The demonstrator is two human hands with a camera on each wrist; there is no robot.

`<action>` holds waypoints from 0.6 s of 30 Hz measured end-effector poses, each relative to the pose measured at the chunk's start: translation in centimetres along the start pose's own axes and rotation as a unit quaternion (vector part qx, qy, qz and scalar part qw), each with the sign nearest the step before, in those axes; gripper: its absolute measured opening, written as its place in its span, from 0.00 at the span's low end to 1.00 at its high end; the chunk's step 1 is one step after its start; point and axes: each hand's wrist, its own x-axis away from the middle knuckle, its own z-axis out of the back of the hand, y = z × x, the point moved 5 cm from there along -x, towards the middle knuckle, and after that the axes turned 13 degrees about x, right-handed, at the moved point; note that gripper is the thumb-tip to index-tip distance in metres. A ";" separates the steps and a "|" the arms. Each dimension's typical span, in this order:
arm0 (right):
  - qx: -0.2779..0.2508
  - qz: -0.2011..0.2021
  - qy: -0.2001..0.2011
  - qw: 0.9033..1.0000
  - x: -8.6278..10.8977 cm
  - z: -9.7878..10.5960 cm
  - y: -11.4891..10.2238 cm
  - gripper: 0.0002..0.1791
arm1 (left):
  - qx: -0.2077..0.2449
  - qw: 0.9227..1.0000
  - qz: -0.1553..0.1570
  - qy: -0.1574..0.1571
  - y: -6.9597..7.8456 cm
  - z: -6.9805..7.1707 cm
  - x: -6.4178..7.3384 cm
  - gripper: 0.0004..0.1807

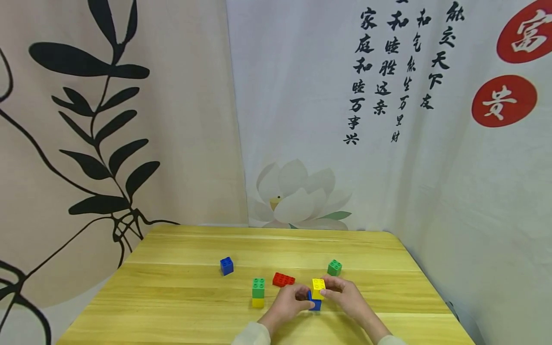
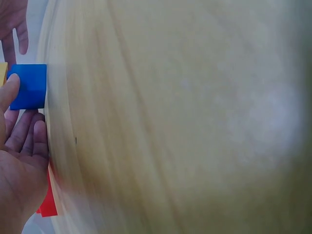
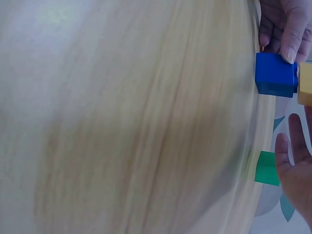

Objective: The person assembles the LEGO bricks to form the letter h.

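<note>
My left hand (image 1: pixel 288 305) pinches a blue toy brick (image 1: pixel 316 305) that stands on the table, its thumb on the near side. Just above that brick is a yellow brick (image 1: pixel 318 285), pinched between the thumb and fingers of my right hand (image 1: pixel 348 299). In the right wrist view a narrow gap with blue studs shows between the blue brick (image 3: pixel 275 74) and the yellow brick (image 3: pixel 305 85). A red brick (image 1: pixel 283 279) lies behind my left hand. Beyond my right hand sits a green brick (image 1: pixel 334 267).
Left of my hands, a light green brick (image 1: pixel 258 287) is stacked on another yellow brick (image 1: pixel 258 303). A second blue brick (image 1: pixel 226 266) stands farther back on the wooden table (image 1: pixel 181 292). A printed curtain (image 1: pixel 293 96) hangs behind the table's far edge.
</note>
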 end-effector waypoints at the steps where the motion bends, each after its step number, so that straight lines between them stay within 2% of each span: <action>1: 0.002 0.000 -0.002 1.000 0.0 0.0 0.0 0.28 | -0.001 1.000 0.000 0.000 0.0 0.0 0.0 0.15; 18: 0.013 0.010 -0.009 1.000 -0.1 -0.6 0.2 0.29 | -0.003 1.000 -0.010 0.004 0.1 -0.2 0.1 0.12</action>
